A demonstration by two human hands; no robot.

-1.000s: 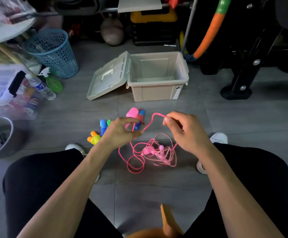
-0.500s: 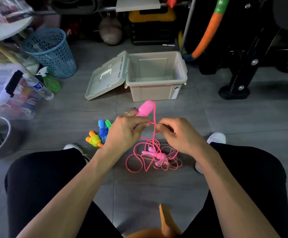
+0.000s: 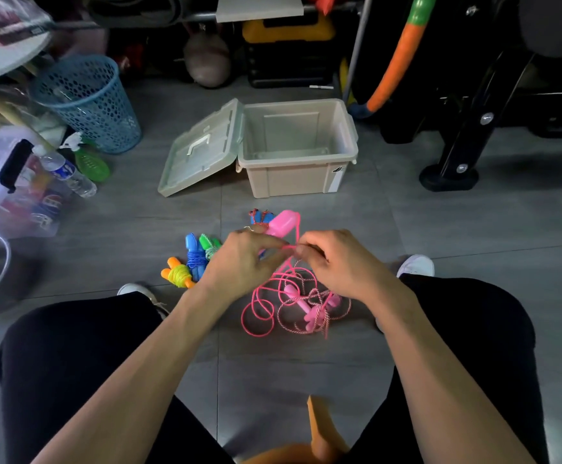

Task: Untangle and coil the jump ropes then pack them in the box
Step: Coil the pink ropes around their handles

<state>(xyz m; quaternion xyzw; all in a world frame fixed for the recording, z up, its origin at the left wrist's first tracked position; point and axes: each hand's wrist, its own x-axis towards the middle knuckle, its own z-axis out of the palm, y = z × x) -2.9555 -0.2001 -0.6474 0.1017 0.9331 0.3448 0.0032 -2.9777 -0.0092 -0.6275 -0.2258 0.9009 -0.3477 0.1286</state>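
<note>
My left hand (image 3: 244,259) grips a pink jump-rope handle (image 3: 282,222) that sticks up past the fingers. My right hand (image 3: 335,262) pinches the pink cord right beside it, fingertips almost touching. Below both hands a tangle of pink cord (image 3: 293,303) lies on the floor with a second pink handle (image 3: 309,311) and a red-white twisted rope in it. Coiled ropes with orange-yellow (image 3: 177,274), blue (image 3: 193,256) and green (image 3: 210,246) handles lie to the left. Another blue-handled rope (image 3: 259,216) peeks out behind the pink handle. The beige box (image 3: 298,169) stands open ahead with nothing visible inside, its lid (image 3: 202,152) leaning left.
A blue mesh basket (image 3: 88,102), a water bottle (image 3: 67,172) and a clear storage bin (image 3: 1,182) crowd the left. A black stand base (image 3: 448,177) sits at the right. My knees and white shoes (image 3: 415,266) flank the tangle on the grey tiled floor.
My hands came together from apart. The right hand moved left along the pink cord to the left hand. The pink handle now points up and right above the left fingers.
</note>
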